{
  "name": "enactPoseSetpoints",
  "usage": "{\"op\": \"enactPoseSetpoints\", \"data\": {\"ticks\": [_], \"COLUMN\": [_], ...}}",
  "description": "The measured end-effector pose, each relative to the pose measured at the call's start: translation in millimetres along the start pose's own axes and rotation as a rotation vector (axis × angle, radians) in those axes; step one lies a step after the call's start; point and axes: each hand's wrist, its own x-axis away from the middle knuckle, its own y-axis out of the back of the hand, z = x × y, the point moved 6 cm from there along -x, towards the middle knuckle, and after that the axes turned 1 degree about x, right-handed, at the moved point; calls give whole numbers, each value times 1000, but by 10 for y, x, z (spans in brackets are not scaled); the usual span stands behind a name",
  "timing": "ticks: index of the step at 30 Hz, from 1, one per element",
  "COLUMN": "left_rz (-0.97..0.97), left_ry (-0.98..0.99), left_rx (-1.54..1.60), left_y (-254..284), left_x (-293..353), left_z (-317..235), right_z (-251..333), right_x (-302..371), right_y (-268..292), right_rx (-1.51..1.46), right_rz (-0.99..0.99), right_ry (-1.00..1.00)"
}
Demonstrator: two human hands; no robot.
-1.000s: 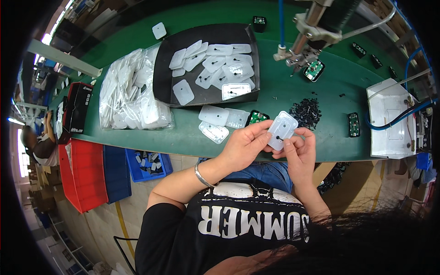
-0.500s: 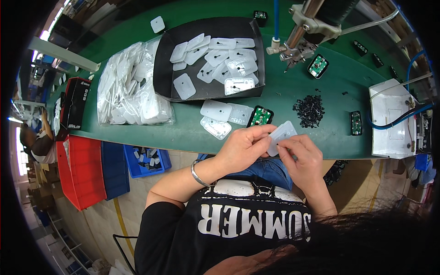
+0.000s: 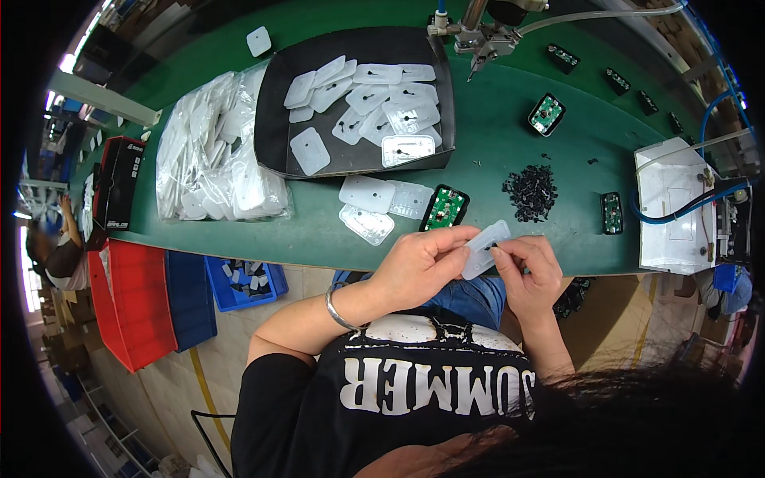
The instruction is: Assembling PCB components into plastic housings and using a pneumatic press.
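Observation:
A translucent white plastic cover [image 3: 478, 259] is tilted up at the table's front edge, gripped along its left side by my left hand [image 3: 422, 267]. The thumb and forefinger of my right hand [image 3: 532, 275] are pinched at the cover's middle, on a small black part [image 3: 492, 246]. Just beyond my left hand lies a green circuit board in a black case [image 3: 445, 209]. Loose white covers [image 3: 366, 193] rest left of it. A heap of small black parts [image 3: 531, 193] lies beyond my right hand.
A black tray [image 3: 275, 119] of covers stands at the back, beside a plastic bag [image 3: 215, 151] full of white pieces. A metal machine head [image 3: 482, 40] hangs over the table. More boards in cases [image 3: 547, 114] and a white box-like fixture [image 3: 677, 215] are at right.
The cover has been tilted more steeply between my hands, and the black part now shows at its middle. The view has shifted slightly, moving the tray and machine head left.

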Motion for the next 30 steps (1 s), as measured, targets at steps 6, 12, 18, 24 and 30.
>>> {"op": "enactPoseSetpoints", "data": {"ticks": [6,12,18,24,30], "left_rz": [-43,-51,-55,-42,-50], "left_ry": [-61,-95,-70,-107,7], "left_rx": [-2,57,107,252,411], "left_y": [-20,-38,-66,-144,-263], "left_x": [42,64,58,29,-67], "left_z": [-1,53,115,148,166], "right_z": [-30,84,66,80,66], "right_x": [-11,-44,-58,-62,5], "right_y": [-18,20,-4,41,79], "right_rx": [-60,88,124,131,109], "right_rz": [68,52,51,49,27], "right_ry": [-231,-136,-134,-144,-187]}}
